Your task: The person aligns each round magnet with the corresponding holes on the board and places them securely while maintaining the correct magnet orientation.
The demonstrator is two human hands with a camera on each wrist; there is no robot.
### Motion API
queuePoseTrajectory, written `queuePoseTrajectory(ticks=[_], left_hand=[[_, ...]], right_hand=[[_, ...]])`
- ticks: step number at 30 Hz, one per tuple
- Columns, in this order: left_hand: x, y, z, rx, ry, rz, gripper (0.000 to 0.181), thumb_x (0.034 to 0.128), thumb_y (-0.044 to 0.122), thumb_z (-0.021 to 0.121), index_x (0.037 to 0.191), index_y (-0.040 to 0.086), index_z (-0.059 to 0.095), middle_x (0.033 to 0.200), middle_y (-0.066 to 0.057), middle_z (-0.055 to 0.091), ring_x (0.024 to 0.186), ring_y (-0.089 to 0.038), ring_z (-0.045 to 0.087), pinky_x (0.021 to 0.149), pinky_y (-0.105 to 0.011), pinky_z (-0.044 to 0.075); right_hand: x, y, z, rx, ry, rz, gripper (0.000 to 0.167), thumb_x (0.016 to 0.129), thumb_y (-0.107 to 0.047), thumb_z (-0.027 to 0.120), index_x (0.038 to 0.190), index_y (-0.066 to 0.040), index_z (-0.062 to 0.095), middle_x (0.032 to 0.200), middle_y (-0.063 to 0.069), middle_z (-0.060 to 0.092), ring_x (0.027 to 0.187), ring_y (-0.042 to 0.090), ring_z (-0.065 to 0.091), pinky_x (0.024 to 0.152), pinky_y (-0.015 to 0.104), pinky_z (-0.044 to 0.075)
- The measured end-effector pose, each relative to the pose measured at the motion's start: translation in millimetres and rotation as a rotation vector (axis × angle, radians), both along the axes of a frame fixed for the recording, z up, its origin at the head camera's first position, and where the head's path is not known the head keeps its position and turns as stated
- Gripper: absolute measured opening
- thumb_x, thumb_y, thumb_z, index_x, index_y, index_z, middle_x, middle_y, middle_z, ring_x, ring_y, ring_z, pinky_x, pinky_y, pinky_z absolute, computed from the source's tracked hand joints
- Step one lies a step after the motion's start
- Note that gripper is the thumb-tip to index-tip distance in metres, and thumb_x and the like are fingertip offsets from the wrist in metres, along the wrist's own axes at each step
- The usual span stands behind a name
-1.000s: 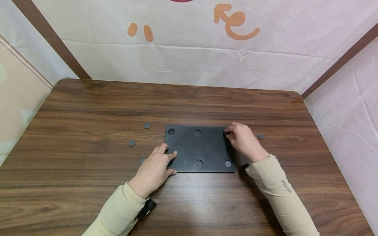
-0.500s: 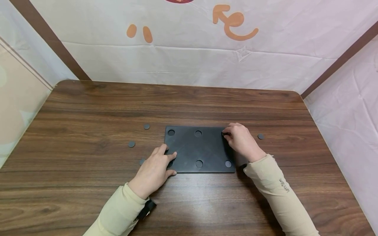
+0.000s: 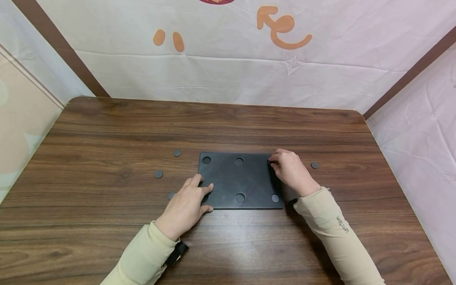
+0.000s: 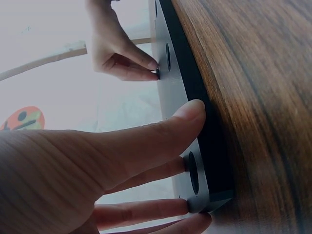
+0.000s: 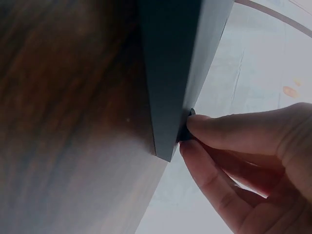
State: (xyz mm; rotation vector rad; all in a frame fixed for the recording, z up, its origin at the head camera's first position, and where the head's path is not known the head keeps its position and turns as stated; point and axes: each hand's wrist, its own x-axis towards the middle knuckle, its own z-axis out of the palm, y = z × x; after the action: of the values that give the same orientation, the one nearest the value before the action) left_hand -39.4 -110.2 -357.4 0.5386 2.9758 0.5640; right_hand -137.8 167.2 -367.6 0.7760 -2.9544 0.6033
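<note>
A flat black rectangular board (image 3: pixel 238 178) with round recesses lies on the table. My left hand (image 3: pixel 187 204) rests on its left end with fingers spread; in the left wrist view the thumb (image 4: pixel 187 112) lies against the front edge and fingertips touch the face and end. At the far right corner, my right hand (image 3: pixel 292 170) pinches a small black disc (image 5: pixel 185 131) between thumb and fingers, held tilted at the board's surface. The recess under it is hidden. A disc (image 3: pixel 275 198) sits in the near right recess.
Loose dark discs lie on the wooden table (image 3: pixel 107 190): one disc (image 3: pixel 177 152) and another disc (image 3: pixel 158 173) to the left, a third disc (image 3: pixel 171 195) partly behind my left hand, and one disc (image 3: pixel 314 165) right of my right hand. A white printed curtain (image 3: pixel 228 75) hangs behind.
My right hand has shifted slightly left along the far right corner, still pinching the disc. The left hand and the board have stayed in place.
</note>
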Motion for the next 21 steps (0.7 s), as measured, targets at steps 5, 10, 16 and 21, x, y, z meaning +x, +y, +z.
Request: queuePoseTrajectory(ticks=[5,10,16,21], left_hand=[[0.6,-0.2,0.2,0.001,0.0,0.003,0.053,0.0733,0.019,0.083,0.121,0.001,0.067,0.112,-0.016,0.053,0.093,-0.027,0.051,0.068,-0.033,0.05],[0.7,-0.5,0.1,0.004,0.0,0.003,0.053,0.0734,0.018,0.083,0.121,0.001,0.066,0.112,-0.017,0.053,0.092,-0.027,0.051,0.068,-0.033,0.05],[0.9,-0.5,0.2,0.007,0.001,0.005,0.053,0.0734,0.018,0.083,0.121,0.001,0.066,0.113,-0.017,0.053,0.093,-0.027,0.051,0.067,-0.033,0.05],[0.8,-0.3,0.1,0.006,0.002,0.004,0.053,0.0733,0.019,0.083,0.121,0.001,0.066,0.112,-0.016,0.052,0.093,-0.026,0.05,0.067,-0.033,0.05]], right_hand=[[0.9,0.1,-0.6,-0.012,-0.012,-0.013,0.015,0.085,0.008,0.062,0.095,0.006,0.073,0.095,0.016,0.067,0.085,0.029,0.066,0.072,0.039,0.055],[1.1,0.3,-1.0,-0.014,-0.009,-0.017,0.014,0.084,0.008,0.062,0.093,0.006,0.074,0.093,0.015,0.066,0.083,0.028,0.067,0.07,0.038,0.055],[0.5,1.1,-0.7,-0.012,0.003,0.002,0.013,0.084,0.008,0.064,0.093,0.006,0.074,0.092,0.015,0.066,0.082,0.028,0.067,0.07,0.037,0.055],[0.6,1.0,-0.6,-0.011,0.0,0.001,0.013,0.085,0.007,0.064,0.093,0.006,0.074,0.091,0.014,0.065,0.081,0.027,0.067,0.069,0.036,0.055]])
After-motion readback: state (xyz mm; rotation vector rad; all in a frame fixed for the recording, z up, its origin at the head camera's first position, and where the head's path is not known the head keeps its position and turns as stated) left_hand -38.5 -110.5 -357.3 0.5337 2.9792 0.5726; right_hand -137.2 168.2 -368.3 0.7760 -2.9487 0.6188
